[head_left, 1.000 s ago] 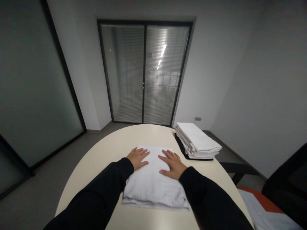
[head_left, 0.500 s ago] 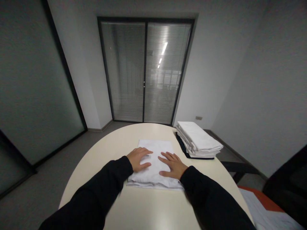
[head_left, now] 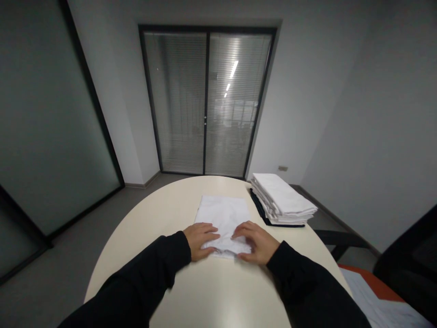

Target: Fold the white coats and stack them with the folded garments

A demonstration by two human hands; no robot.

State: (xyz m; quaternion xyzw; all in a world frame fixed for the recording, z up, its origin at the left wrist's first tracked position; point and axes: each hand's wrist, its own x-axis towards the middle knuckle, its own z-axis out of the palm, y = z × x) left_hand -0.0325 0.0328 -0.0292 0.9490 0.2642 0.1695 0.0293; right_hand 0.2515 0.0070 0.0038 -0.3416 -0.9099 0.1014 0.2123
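A folded white cloth (head_left: 225,209) lies flat on the round table (head_left: 146,255) in front of me. At its near left corner, my left hand (head_left: 202,240) has its fingers over the top and its thumb at the front edge. My right hand (head_left: 256,242) is curled round the near right corner, thumb low at the edge and fingers bent onto the cloth. Between the two hands the front edge looks slightly rumpled. The corners under my palms are hidden.
A stack of folded white cloths (head_left: 282,196) sits at the table's right rim, with a dark folded cloth (head_left: 261,209) beneath. Beyond the rim at right are a black chair (head_left: 409,255) and an orange and white item (head_left: 382,287). Glass doors (head_left: 205,100) stand behind.
The folded cloth has shifted slightly away from me, its near edge now farther off. My hands have gone from spread on top to its near corners, the right one curling.
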